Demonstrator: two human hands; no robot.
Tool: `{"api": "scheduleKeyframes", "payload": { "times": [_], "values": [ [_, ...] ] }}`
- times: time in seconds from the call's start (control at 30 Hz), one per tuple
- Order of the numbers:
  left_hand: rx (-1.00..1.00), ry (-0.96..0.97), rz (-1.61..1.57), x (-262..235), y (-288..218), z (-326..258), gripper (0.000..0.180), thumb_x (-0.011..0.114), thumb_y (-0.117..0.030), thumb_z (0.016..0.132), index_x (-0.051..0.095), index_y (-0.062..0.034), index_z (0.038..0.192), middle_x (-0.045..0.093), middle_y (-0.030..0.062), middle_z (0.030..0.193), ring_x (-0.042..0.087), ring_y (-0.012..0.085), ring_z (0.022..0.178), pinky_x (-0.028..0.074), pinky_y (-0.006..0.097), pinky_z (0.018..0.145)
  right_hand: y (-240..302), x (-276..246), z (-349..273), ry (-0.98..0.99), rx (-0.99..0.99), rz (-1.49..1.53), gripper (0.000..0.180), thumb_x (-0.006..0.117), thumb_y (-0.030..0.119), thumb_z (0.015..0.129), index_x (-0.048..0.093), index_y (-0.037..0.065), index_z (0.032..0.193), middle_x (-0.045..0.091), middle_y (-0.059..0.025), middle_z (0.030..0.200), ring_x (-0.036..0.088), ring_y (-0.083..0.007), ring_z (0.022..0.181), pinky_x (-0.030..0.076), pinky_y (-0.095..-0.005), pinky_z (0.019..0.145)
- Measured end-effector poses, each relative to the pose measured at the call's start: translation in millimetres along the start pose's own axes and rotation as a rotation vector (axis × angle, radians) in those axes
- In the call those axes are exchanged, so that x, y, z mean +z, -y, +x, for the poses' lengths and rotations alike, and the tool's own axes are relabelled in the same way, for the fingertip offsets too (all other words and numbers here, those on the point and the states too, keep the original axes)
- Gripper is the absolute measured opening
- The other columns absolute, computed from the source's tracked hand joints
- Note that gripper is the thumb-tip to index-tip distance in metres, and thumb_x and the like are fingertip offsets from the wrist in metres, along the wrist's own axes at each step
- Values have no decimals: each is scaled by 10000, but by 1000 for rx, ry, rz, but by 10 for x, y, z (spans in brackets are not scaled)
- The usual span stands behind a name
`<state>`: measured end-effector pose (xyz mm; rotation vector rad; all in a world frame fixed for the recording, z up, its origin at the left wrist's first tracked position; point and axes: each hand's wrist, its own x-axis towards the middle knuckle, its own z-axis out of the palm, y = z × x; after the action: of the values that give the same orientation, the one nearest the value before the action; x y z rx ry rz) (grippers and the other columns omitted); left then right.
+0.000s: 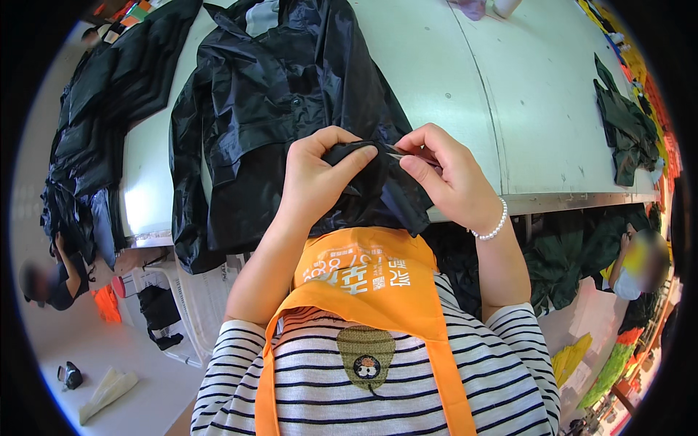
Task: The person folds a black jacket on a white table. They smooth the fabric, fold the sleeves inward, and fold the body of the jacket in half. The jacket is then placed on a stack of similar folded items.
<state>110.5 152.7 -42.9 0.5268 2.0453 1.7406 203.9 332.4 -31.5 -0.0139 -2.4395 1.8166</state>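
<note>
A shiny black jacket (pixel 269 94) lies spread over the white table, its lower part drawn toward me. My left hand (pixel 320 171) is closed, thumb and fingers pinching a bunched edge of the jacket. Just to the right, my right hand (pixel 451 174) grips small thread snips (pixel 396 153), their metal tips beside the pinched cloth and pointing left. The fingers cover most of the snips, so I cannot tell whether the tips touch a thread.
Stacked black garments (pixel 109 102) fill the table's left end. Another dark garment (pixel 625 131) lies at its right end. The white table (pixel 451 94) has a front edge close to me. A white rack (pixel 185 305) stands below left. People work at both far sides.
</note>
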Motion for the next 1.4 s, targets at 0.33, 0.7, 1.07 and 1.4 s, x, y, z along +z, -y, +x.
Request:
{"api": "scheduleKeyframes", "payload": {
  "times": [0.33, 0.7, 1.07, 1.4],
  "values": [
    [74, 81, 210, 61, 17, 4, 168, 744, -115, 728, 677, 7, 823, 653, 85, 786, 608, 147, 732, 464, 256, 688, -13, 15, 53, -5, -58, -28, 133, 642, 73, 854, 572, -11, 929, 569, -84, 872, 607, -174, 760, 499, -266, 700],
    [21, 93, 160, 52, -2, 3, 187, 744, -119, 734, 678, 21, 840, 653, 82, 770, 606, 119, 720, 466, 242, 668, -42, 13, 91, -16, -94, -159, 124, 646, 78, 854, 579, 5, 928, 576, -56, 813, 583, -150, 700, 471, -225, 636],
    [86, 102, 2, 5, 26, -33, 135, 668, 8, 778, 671, 9, 914, 662, 31, 883, 594, 75, 833, 459, 207, 759, -404, 21, 198, 100, 243, 456, 281, 634, 185, 904, 625, -6, 1110, 629, 3, 920, 560, -42, 853, 450, -188, 772],
    [-35, 50, -311, -67, 154, -44, 184, 663, 0, 804, 661, 13, 987, 666, 33, 956, 598, 81, 871, 470, 212, 804, -421, 269, 167, -163, -18, 114, 123, 677, 1, 797, 685, 21, 919, 642, -25, 769, 536, -70, 630, 430, -197, 588]
  ]
}}
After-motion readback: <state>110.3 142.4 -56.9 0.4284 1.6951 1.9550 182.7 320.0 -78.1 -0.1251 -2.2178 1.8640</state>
